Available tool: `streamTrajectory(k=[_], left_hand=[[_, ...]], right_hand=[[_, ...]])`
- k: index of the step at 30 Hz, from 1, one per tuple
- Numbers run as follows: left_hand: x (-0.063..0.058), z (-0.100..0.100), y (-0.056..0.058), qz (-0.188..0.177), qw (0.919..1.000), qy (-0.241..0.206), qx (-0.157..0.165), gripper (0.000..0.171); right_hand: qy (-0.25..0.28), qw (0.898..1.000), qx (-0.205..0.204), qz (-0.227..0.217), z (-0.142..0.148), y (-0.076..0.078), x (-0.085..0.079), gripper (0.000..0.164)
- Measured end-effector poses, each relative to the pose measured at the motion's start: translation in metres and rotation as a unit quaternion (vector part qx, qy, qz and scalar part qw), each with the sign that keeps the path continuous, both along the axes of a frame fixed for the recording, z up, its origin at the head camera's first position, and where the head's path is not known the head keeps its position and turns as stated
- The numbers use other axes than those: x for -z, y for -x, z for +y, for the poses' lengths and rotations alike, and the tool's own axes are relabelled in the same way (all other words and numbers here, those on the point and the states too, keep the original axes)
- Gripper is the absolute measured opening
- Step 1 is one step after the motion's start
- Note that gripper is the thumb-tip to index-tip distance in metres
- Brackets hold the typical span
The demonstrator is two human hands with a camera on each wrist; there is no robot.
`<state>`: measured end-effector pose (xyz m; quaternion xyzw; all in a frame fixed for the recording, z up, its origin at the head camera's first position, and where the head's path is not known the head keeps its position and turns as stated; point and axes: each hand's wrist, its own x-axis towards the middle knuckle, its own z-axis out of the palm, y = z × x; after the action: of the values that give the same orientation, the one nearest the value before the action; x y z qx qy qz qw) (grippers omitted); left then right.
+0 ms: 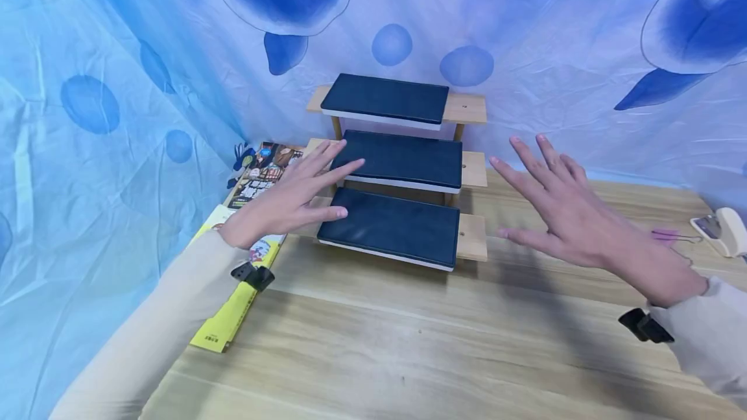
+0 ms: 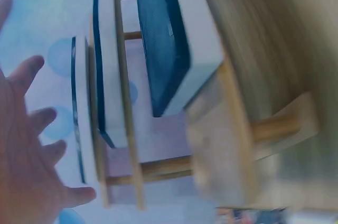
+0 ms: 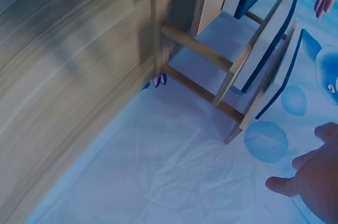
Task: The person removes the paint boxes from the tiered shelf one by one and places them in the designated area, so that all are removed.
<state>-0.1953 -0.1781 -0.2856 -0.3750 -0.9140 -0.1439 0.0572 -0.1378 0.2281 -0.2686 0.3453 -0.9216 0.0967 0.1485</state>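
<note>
Head cam: both hands spread nr 3-tier wood rack.

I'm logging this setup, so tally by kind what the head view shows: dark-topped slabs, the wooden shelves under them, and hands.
Dark-topped slabs: 3
Wooden shelves: 3
Left hand and right hand: 2
Total: 8
</note>
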Motion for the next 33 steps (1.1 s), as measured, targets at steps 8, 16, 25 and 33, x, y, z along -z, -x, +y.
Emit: streamTrajectory(k=[8,16,25,33], left_hand=[[0.048,-0.034,-0.008,0.05,0.9711,-0.208,-0.105,0.064],[0.09,-0.042,-0.021,-0.186,0.872,-0.411,-0.189,0.055],[0.102,-0.027,-0.032,-0.231,0.8401,-0.438,-0.222,0.058],[0.127,-0.033,-0.02,-0.188,0.8575,-0.432,-0.207,0.054]], right_hand=[[0.093,0.996,-0.013,0.002,-0.007,0.014,-0.004,0.081],[0.15,0.988,-0.006,-0.027,-0.029,0.043,-0.019,0.078],[0.158,0.985,0.021,-0.059,-0.055,0.085,-0.041,0.08],[0.112,0.988,0.058,-0.088,-0.079,0.125,-0.058,0.09]])
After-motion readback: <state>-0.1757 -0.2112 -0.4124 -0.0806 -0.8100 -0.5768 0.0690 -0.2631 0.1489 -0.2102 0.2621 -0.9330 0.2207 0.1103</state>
